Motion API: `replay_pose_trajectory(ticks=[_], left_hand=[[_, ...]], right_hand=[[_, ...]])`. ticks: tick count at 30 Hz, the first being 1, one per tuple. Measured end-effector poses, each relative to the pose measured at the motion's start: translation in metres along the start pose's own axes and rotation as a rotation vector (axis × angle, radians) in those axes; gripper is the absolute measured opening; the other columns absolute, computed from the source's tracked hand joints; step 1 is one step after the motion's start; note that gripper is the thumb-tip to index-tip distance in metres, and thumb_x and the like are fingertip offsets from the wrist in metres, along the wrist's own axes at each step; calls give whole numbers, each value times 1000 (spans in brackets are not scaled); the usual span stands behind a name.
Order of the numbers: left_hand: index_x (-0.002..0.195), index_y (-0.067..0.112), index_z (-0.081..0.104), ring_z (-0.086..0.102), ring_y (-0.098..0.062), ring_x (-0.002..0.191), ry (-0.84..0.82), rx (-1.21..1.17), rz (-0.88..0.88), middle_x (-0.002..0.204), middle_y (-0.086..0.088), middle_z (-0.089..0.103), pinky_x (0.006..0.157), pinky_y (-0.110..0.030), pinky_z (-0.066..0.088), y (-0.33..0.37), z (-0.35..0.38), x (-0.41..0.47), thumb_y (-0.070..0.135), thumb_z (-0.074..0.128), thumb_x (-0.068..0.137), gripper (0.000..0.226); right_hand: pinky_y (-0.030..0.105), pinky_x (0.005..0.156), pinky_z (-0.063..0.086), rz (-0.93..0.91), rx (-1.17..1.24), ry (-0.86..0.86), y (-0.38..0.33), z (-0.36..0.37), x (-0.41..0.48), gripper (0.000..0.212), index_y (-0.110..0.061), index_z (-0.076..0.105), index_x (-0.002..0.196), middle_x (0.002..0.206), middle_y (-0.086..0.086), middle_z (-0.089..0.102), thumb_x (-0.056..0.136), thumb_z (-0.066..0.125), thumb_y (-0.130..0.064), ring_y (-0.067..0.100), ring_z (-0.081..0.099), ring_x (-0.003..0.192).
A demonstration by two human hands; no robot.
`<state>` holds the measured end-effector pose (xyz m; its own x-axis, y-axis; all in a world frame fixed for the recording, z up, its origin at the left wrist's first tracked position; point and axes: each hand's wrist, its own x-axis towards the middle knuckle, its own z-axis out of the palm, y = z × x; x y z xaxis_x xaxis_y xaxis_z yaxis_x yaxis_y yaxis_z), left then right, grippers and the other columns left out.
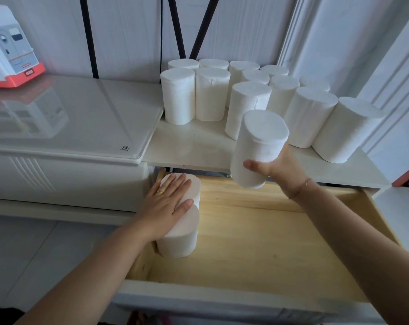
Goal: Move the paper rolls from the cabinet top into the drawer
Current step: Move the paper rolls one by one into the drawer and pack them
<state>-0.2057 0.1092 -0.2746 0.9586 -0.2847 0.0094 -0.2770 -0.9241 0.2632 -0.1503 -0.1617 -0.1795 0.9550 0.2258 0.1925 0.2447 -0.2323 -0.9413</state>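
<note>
Several white paper rolls point(213, 95) stand upright on the cabinet top point(189, 146), clustered at its back and right. Below it a wooden drawer point(269, 242) is pulled open. Two rolls stand in the drawer's left side, one behind the other; the nearer one point(177, 245) is partly under my wrist. My left hand point(166, 202) lies flat, fingers spread, on top of these two rolls. My right hand point(278, 167) grips another roll point(257, 146) by its lower part, holding it tilted in the air over the drawer's back edge.
A white appliance with an orange base point(11, 48) stands on a glossy raised white surface point(70, 118) at the left. A white wall and moulded frame close off the right side. The drawer's white front panel point(222, 301) is nearest me.
</note>
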Motion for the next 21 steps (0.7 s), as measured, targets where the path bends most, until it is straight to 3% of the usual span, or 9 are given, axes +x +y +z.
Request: replay_pose_trajectory(ticks=[4, 8, 11, 13, 17, 21], left_hand=[[150, 29, 1, -18, -2, 140, 5, 5, 3, 154, 15, -12, 113, -25, -16, -1, 1, 1, 55, 4, 91, 64], [150, 29, 2, -18, -1, 139, -2, -1, -5, 155, 14, -11, 111, -23, -18, 0, 0, 0, 51, 11, 96, 59], [149, 30, -3, -22, -1, 138, -25, -11, 3, 154, 14, -16, 112, -25, -18, 2, -3, -2, 56, 1, 89, 66], [149, 30, -4, -24, -1, 138, -23, -11, 5, 154, 14, -16, 112, -26, -18, 3, -4, -2, 58, -2, 85, 69], [149, 30, -4, -24, 0, 138, -26, -17, 4, 154, 14, -15, 112, -25, -18, 4, -4, -3, 58, -1, 87, 68], [149, 30, -5, -22, -1, 139, -44, -2, -3, 156, 13, -15, 113, -27, -16, 4, -4, -3, 53, 4, 93, 61]], right_hand=[[32, 96, 50, 7, -20, -155, 5, 19, -48, 84, -12, 48, 129, 121, 5, 63, 56, 83, -35, 19, 59, 114], [32, 96, 51, 175, -58, -313, 40, 34, -67, 86, -23, 46, 131, 120, -4, 63, 55, 82, -37, 10, 59, 112], [34, 96, 50, 260, -118, -303, 66, 42, -61, 99, -29, 32, 137, 125, -8, 55, 54, 84, -32, 11, 55, 116], [27, 89, 47, 264, -168, -261, 79, 48, -58, 102, -36, 22, 134, 124, -16, 48, 53, 84, -30, 10, 50, 116], [30, 93, 43, 208, -208, -225, 99, 63, -61, 110, -32, 14, 140, 122, -28, 36, 59, 88, -22, 9, 45, 117], [22, 90, 39, 244, -209, -272, 102, 66, -61, 115, -39, 6, 140, 122, -31, 34, 62, 88, -19, 0, 44, 114]])
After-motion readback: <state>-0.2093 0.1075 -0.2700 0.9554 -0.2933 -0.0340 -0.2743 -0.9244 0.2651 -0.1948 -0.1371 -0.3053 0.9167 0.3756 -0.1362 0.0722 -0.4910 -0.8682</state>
